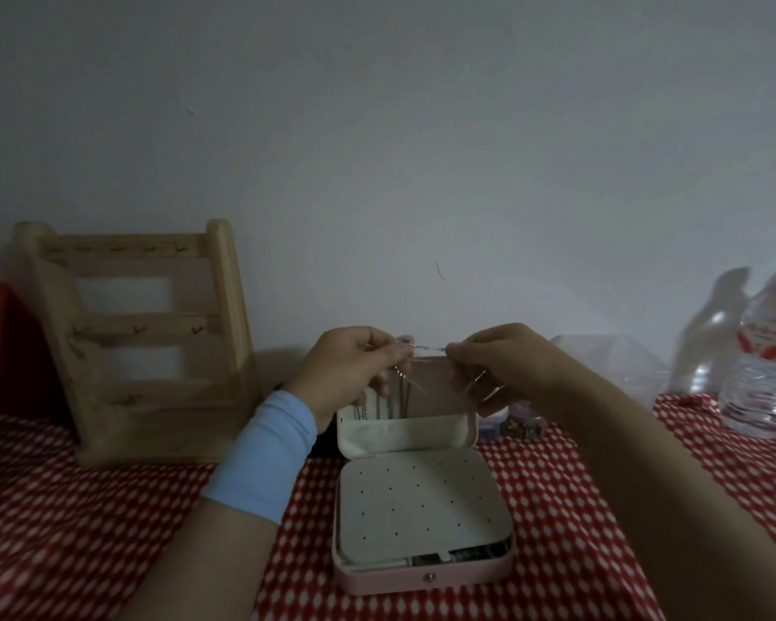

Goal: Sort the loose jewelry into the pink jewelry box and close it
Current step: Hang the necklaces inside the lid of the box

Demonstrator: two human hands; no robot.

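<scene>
- My left hand [349, 367] is raised above the open lid, with finger and thumb pinching one end of a thin silver chain [428, 348].
- My right hand [500, 358] is level with it and pinches the other end; the other fingers are curled in.
- A short stretch of chain is pulled taut between the two hands, and loose ends hang from both. I can't tell whether there's a clasp, it's too small.
- The chain is held in the air just above the top edge of the lid [404, 434], not touching the box as far as I can see.
- The pink jewelry box [422, 578] sits open on the red and white patterned cloth [579, 508], centre front, with a snap on its front wall.
- The lid stands upright at the back with a cream pocket inside; a few chains [377, 407] hang in it behind my left hand.
- A white perforated panel [422, 504] lies over the base, and small items show at its front edge, blurred.
- There's a light blue band [265, 459] on my left wrist.
- A wooden hook rack [131, 342] stands at the left against the wall.
- A clear water bottle [767, 369] stands at the far right, with a clear plastic tub [610, 360] beside it.
- A small tub of beads [523, 425] sits just behind the right side of the box.
</scene>
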